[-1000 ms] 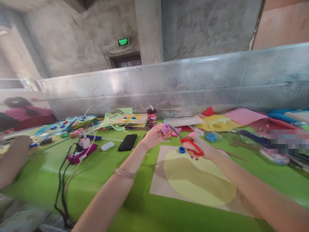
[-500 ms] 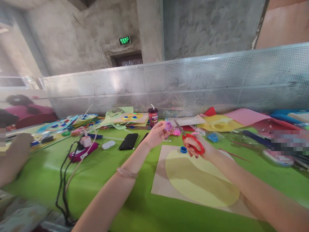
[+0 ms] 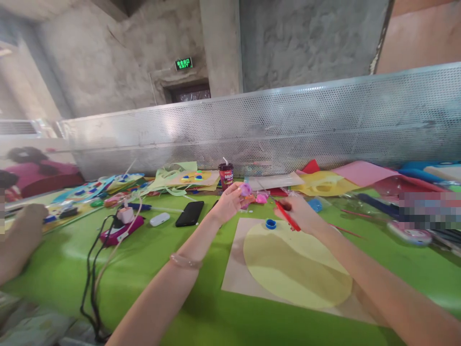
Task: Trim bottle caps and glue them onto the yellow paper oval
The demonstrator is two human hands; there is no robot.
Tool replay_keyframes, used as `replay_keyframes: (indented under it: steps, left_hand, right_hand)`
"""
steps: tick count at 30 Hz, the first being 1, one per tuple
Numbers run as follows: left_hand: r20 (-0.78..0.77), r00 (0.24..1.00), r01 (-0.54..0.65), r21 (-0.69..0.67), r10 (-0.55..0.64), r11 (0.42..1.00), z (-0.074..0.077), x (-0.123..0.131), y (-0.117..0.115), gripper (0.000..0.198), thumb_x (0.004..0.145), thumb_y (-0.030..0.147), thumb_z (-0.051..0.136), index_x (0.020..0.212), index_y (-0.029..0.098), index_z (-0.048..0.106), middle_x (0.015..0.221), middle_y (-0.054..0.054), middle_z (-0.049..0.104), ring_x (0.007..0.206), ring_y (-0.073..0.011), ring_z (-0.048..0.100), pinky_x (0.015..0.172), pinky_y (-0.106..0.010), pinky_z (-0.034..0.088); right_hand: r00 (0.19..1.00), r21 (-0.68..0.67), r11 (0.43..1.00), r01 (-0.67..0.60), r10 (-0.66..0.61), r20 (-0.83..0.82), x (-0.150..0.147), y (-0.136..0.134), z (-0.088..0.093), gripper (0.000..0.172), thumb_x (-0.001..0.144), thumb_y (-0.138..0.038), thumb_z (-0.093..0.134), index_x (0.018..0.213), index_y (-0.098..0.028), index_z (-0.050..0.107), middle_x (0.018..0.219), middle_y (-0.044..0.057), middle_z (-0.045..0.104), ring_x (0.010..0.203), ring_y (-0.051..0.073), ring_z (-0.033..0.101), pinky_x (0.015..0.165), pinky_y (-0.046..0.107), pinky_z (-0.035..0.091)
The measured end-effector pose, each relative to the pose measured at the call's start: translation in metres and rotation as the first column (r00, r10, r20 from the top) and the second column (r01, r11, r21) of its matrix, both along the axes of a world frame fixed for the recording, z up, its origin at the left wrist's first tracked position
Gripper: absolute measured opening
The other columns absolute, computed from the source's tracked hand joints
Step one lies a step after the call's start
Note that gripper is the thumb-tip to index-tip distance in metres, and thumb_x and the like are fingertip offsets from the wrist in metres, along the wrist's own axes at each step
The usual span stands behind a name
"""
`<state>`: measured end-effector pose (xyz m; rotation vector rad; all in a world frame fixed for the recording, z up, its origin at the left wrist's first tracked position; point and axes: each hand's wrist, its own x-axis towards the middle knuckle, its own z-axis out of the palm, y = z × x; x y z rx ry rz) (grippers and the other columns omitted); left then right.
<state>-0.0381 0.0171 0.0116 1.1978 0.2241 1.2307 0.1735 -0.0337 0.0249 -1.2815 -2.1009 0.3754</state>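
My left hand [image 3: 229,203] is raised over the green table [image 3: 151,250] and pinches a small purple-pink piece [image 3: 246,189] between thumb and fingertips. My right hand [image 3: 300,213] grips red-handled scissors [image 3: 284,211], whose blades point up and left toward that piece. Under both hands lies a yellow paper oval [image 3: 295,269] on a tan sheet [image 3: 237,269]. A small blue cap [image 3: 271,224] sits at the oval's far edge.
A black phone [image 3: 189,213], a white case [image 3: 160,218], a magenta charger with black cables [image 3: 120,228] and a dark cup with a straw [image 3: 226,176] lie left of my hands. Coloured sheets [image 3: 360,174] line the perforated metal screen [image 3: 288,120]. Another person's arm [image 3: 18,240] rests at far left.
My right hand has turned the scissors edge-on, so the red loops look like a thin bar. My left hand keeps the purple piece almost in place.
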Motion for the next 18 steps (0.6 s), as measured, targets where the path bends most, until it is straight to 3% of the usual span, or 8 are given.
replay_keyframes:
  steps: [4, 8, 11, 14, 18]
  left_hand:
    - [-0.040, 0.997, -0.072, -0.079, 0.069, 0.994, -0.001, 0.000, 0.006, 0.019, 0.079, 0.036, 0.056, 0.080, 0.016, 0.056, 0.067, 0.000, 0.059, 0.063, -0.0127, 0.061, 0.066, -0.028, 0.052]
    - [-0.133, 0.982, -0.148, -0.127, 0.131, 0.981, 0.002, 0.002, 0.007, 0.028, 0.082, 0.040, 0.050, 0.080, 0.014, 0.057, 0.065, -0.003, 0.061, 0.055, -0.0143, 0.061, 0.054, -0.028, 0.052]
    - [-0.187, 0.962, -0.222, -0.114, 0.199, 0.968, 0.004, 0.005, 0.005, 0.025, 0.079, 0.039, 0.054, 0.079, 0.014, 0.055, 0.069, -0.004, 0.063, 0.053, -0.0158, 0.063, 0.048, -0.028, 0.052]
    - [-0.217, 0.929, -0.326, -0.094, 0.300, 0.941, 0.006, 0.005, 0.002, 0.024, 0.078, 0.038, 0.057, 0.080, 0.015, 0.053, 0.071, -0.003, 0.064, 0.043, -0.0121, 0.059, 0.041, -0.025, 0.050]
    - [-0.232, 0.889, -0.416, -0.055, 0.394, 0.908, 0.008, 0.002, 0.000, 0.025, 0.075, 0.038, 0.061, 0.077, 0.015, 0.052, 0.072, -0.002, 0.065, 0.031, -0.0070, 0.050, 0.028, -0.018, 0.038]
  right_hand:
    - [0.953, 0.157, 0.985, 0.068, -0.111, 0.283, -0.016, -0.011, 0.000, 0.015, 0.074, -0.026, 0.049, 0.062, -0.018, 0.054, 0.057, 0.001, 0.056, 0.055, 0.014, 0.052, 0.053, 0.025, 0.034]
    - [0.830, 0.318, 0.934, 0.163, -0.304, 0.468, -0.027, -0.013, -0.001, 0.022, 0.076, -0.034, 0.047, 0.082, -0.017, 0.060, 0.064, 0.007, 0.062, 0.062, 0.022, 0.058, 0.057, 0.029, 0.034]
    - [0.748, 0.397, 0.904, 0.159, -0.373, 0.550, -0.027, -0.011, 0.000, 0.026, 0.078, -0.033, 0.046, 0.089, -0.015, 0.061, 0.071, 0.011, 0.065, 0.070, 0.027, 0.060, 0.062, 0.032, 0.036]
    - [0.691, 0.439, 0.888, 0.136, -0.402, 0.600, -0.025, -0.010, 0.000, 0.026, 0.078, -0.031, 0.046, 0.090, -0.013, 0.061, 0.075, 0.013, 0.066, 0.075, 0.028, 0.061, 0.065, 0.034, 0.037]
    - [0.659, 0.450, 0.888, 0.093, -0.393, 0.641, -0.024, -0.012, 0.000, 0.026, 0.079, -0.030, 0.045, 0.090, -0.012, 0.061, 0.076, 0.013, 0.066, 0.074, 0.028, 0.062, 0.067, 0.035, 0.038]
